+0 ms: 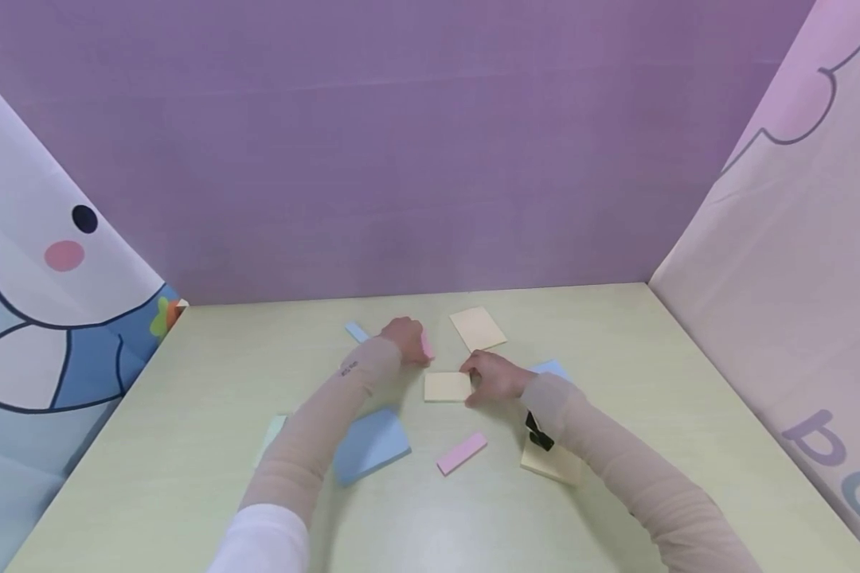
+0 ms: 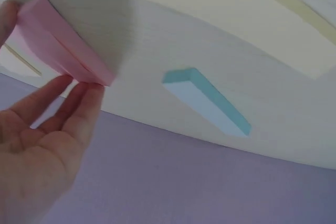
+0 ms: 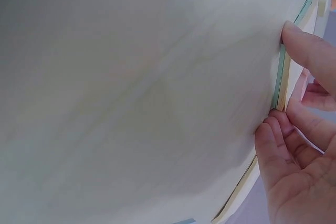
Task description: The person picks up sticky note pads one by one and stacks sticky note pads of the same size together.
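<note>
My left hand (image 1: 404,341) pinches a pink sticky-note pad (image 2: 60,43) between thumb and fingertips at the back middle of the table. A seam runs along the pad's side in the left wrist view. To its right, my right hand (image 1: 498,376) grips the right end of a cream sticky-note pad (image 1: 446,387), thumb on the near edge and fingers on the far one. The right wrist view shows a thin green layer (image 3: 280,77) under that cream pad. A narrow blue pad (image 1: 357,332) lies left of the left hand.
Around the hands lie a cream pad (image 1: 478,328) behind, a large blue pad (image 1: 373,446), a pink strip pad (image 1: 462,454) and another cream pad (image 1: 552,461) in front. A blue pad (image 1: 552,368) and a pale green one (image 1: 272,434) are partly hidden by the arms.
</note>
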Motion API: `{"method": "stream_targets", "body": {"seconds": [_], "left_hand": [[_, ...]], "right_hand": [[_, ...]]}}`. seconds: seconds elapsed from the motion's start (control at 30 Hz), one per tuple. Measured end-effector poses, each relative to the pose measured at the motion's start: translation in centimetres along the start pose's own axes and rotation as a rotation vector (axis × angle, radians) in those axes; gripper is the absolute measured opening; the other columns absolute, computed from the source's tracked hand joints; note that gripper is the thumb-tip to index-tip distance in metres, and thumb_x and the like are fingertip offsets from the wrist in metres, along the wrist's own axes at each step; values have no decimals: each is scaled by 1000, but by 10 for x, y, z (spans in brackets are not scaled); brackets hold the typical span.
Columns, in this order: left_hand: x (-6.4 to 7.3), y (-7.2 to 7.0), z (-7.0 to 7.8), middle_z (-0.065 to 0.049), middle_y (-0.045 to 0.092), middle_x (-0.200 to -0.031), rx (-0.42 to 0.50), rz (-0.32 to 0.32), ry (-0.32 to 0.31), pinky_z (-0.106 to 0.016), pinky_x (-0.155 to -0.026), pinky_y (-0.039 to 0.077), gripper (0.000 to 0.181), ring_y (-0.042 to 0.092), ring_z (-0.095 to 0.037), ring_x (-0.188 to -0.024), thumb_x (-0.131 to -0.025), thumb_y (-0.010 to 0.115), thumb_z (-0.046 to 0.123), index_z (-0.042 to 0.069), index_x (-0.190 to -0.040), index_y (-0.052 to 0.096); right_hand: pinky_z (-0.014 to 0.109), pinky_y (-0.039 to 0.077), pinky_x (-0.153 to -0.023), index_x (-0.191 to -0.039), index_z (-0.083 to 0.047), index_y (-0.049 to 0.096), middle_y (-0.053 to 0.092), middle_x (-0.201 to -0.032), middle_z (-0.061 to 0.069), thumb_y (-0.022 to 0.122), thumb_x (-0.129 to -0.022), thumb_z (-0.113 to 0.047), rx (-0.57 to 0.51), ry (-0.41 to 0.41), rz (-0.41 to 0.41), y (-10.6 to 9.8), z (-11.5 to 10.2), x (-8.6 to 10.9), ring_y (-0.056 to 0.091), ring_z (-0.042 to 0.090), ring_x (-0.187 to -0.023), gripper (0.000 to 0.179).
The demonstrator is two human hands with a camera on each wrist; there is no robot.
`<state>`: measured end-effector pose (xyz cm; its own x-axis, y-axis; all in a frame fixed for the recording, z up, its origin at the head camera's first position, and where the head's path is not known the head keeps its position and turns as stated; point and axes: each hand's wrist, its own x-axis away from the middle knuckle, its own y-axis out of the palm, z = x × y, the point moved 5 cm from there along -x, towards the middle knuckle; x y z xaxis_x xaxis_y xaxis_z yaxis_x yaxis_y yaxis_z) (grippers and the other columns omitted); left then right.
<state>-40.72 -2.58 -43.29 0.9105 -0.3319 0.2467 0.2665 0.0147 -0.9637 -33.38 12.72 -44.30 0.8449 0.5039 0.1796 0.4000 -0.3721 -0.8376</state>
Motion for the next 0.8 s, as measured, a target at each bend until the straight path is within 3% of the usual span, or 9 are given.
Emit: {"method": "stream_targets", "body": {"seconds": [0.27, 0.4, 0.5, 0.6, 0.8], "left_hand": [[8, -4, 9, -9, 65, -93, 15, -5, -46, -36, -86, 47, 43, 59, -26, -91, -74, 71, 44, 7, -95, 63], [8, -4, 7, -8, 64, -95, -9, -43, -18, -36, -85, 47, 43, 59, -25, -90, -75, 69, 45, 8, -97, 63], [8, -5, 4, -6, 63, -93, -14, -81, 63, -35, -82, 48, 30, 57, -22, -86, -77, 68, 33, 9, -94, 63], [8, -8, 2, -5, 63, -97, -6, -76, 181, -34, -84, 47, 21, 58, -21, -89, -79, 66, 16, 9, -98, 63], [5, -6, 1, -6, 64, -107, -36, -42, 347, -34, -91, 43, 30, 58, -23, -100, -76, 65, 3, 10, -105, 63]], "right_hand": [[34, 42, -89, -114, 0, 60, 56, -101, 4, 80, -66, -17, -4, 3, 0, -1, 2, -1, 51, 17, -93, 54], [34, 43, -87, -113, 0, 60, 56, -100, 5, 80, -66, -15, -17, 8, 7, 0, 3, -1, 51, 17, -92, 53], [34, 43, -86, -112, 0, 61, 56, -99, 5, 80, -66, -15, -22, -1, 6, 1, 4, -2, 51, 17, -91, 53], [32, 43, -86, -112, -1, 61, 55, -98, 3, 80, -66, -15, -12, -6, 6, 3, 5, -2, 50, 15, -89, 52], [33, 42, -87, -112, -1, 62, 55, -98, 3, 80, -65, -15, -19, 1, 8, 3, 5, -3, 49, 15, -89, 52]]}}
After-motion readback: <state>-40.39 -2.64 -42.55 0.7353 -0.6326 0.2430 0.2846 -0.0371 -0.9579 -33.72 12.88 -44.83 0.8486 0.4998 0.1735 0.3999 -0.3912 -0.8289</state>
